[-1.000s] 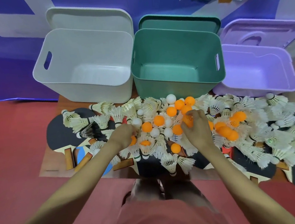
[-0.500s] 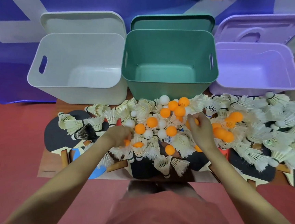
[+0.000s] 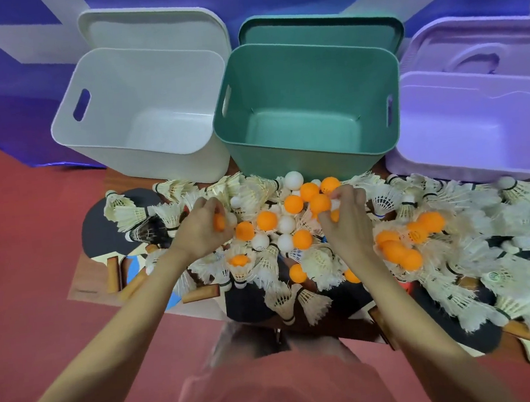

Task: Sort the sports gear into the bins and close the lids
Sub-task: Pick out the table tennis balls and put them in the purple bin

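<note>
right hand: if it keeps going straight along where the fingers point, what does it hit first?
Probably the orange ball just beyond the right hand, which grips balls and points up and away at the green bin. Past that ball comes the bin's near wall. Depth is unclear from this one view.

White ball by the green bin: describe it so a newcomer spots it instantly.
Start at the green bin, the middle of three open bins. Just below its front wall, at the pile's far edge, sits the white ball. It is the ball nearest the bin, above a cluster of orange balls.
</note>
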A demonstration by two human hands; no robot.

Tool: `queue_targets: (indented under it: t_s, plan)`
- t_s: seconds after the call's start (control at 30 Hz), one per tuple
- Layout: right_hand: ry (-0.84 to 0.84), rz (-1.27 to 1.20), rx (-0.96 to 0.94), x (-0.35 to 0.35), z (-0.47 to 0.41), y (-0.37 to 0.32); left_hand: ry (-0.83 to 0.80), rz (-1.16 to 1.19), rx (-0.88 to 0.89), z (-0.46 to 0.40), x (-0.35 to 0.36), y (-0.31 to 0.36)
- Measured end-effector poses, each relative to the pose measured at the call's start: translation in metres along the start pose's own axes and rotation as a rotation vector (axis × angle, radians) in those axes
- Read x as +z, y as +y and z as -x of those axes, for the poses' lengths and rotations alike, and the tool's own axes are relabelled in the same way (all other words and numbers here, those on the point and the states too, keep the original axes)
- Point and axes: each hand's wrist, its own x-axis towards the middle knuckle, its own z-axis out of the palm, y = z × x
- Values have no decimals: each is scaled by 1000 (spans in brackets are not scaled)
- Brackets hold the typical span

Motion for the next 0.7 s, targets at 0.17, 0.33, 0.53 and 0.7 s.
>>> queue_targets:
  t_s: [0.17,0.33,0.53,0.7]
  plan:
    - [-70,160,-76,-1,-8,1,72,29,-106,2,13,3]
    - [-155,264,-132,2,-13,5,145,-4,-198,2,13,-5]
    - [-189,245,-150,6,-12,2,94,-168,-46,-5,16,-9]
    - [-118,-89,-21,2,-5,-5,43,-332,7,-9,22,-6]
